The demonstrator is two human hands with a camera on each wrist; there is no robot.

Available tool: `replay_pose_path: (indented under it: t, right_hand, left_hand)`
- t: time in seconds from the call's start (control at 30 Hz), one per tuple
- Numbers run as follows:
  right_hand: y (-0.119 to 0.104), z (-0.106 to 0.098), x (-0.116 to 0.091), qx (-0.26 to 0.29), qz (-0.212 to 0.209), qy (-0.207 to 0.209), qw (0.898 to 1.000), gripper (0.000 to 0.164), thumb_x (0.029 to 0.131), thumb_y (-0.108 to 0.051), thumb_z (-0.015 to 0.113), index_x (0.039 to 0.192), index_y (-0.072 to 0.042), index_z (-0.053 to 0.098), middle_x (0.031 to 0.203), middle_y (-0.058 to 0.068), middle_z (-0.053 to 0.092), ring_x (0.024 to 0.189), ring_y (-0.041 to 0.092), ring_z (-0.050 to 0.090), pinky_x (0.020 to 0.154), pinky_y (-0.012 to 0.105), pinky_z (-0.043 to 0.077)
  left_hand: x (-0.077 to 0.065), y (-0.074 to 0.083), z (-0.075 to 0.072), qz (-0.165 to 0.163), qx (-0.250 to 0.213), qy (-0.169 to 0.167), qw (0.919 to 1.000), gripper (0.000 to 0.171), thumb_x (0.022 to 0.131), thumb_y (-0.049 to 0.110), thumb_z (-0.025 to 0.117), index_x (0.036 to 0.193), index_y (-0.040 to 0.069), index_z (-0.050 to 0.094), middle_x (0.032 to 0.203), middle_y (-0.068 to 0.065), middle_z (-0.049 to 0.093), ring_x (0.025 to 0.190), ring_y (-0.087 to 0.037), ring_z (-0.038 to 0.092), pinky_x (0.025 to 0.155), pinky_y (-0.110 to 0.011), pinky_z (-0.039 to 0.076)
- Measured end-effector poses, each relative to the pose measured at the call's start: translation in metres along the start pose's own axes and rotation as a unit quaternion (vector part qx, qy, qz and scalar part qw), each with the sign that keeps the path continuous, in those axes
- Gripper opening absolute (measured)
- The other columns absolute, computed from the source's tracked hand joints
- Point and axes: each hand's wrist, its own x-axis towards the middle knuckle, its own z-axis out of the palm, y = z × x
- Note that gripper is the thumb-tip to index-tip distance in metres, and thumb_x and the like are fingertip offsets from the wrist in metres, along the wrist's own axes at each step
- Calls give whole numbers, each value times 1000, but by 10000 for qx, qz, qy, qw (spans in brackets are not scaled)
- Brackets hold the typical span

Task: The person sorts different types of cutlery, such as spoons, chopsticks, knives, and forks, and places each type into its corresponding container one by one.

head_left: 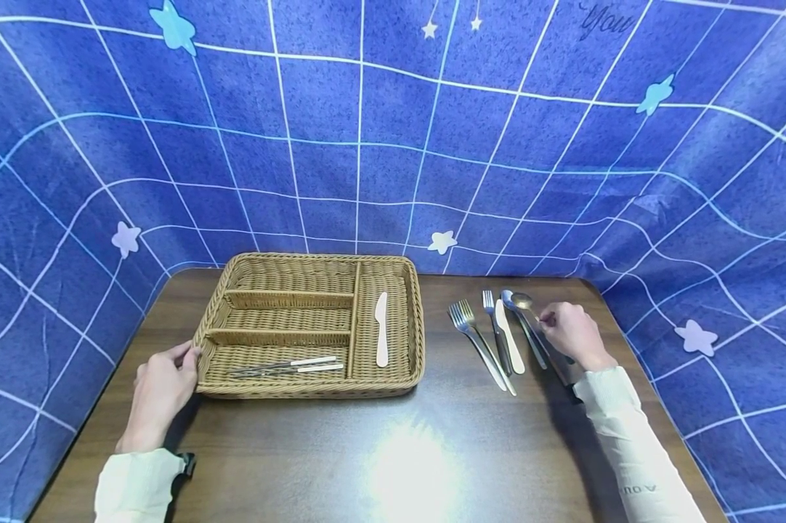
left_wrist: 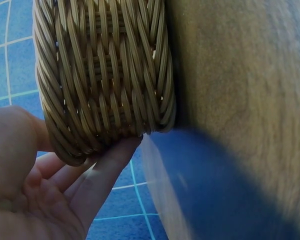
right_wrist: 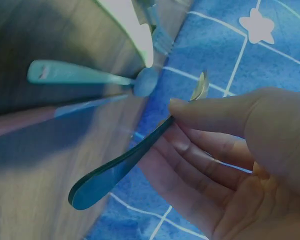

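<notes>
In the head view, my left hand (head_left: 164, 388) holds the near left corner of a divided wicker cutlery tray (head_left: 421, 327). The left wrist view has its fingers bent against the woven end wall (left_wrist: 107, 75). My right hand (head_left: 572, 334) pinches a spoon (right_wrist: 115, 175) between thumb and fingers; its gold-toned bowl (head_left: 522, 300) points away from me. A second spoon (head_left: 533, 341) lies just left of that hand, beside a cream knife (head_left: 509, 338) and a dark-handled fork (head_left: 500, 338). Part of a knife (head_left: 561, 368) shows beneath my right hand.
Two more forks (head_left: 481, 349) lie left of the loose cutlery. Inside the tray, a cream knife (head_left: 382, 330) occupies the right compartment, and several thin white-ended utensils (head_left: 314, 365) lie in the nearest left one. A blue patterned cloth (head_left: 393, 167) surrounds the wooden table (head_left: 288, 457).
</notes>
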Motion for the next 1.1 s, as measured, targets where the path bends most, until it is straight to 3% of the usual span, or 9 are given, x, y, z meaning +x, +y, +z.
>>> replay_pose_path:
  t: [0.23, 0.6, 0.87, 1.1]
  right_hand:
    - [-14, -3, 3, 294, -177, -86, 9994, 7, 90, -7, 74, 93, -2, 78, 83, 10, 79, 76, 29, 76, 67, 56, 57]
    - [-41, -1, 14, 378, -623, -136, 9972, 4, 90, -4, 75, 92, -3, 79, 78, 4, 77, 71, 20, 70, 66, 50, 55]
    - [-75, 2, 30, 341, -1059, -237, 9935, 3, 90, -7, 79, 90, -4, 78, 78, 2, 77, 72, 20, 71, 69, 52, 57]
    - [-118, 6, 49, 345, -1396, -356, 9890, 5, 89, -2, 77, 94, -4, 79, 83, 5, 78, 76, 23, 73, 75, 50, 61]
  left_hand:
    - [-1, 1, 0, 31, 7, 23, 10000, 48, 112, 32, 50, 143, -2, 65, 138, -34, 60, 125, -68, 53, 92, -74, 46]
    - [-1, 0, 0, 6, -1, -27, 10000, 50, 112, 33, 49, 144, -2, 64, 140, -36, 58, 124, -70, 52, 92, -74, 45]
    - [-1, 0, 0, 57, -4, 17, 10000, 49, 112, 33, 50, 142, -2, 65, 138, -35, 60, 124, -69, 53, 90, -73, 46]
    - [0, -1, 0, 43, -4, 23, 10000, 49, 112, 34, 51, 142, -3, 65, 138, -34, 61, 125, -68, 53, 91, -73, 46]
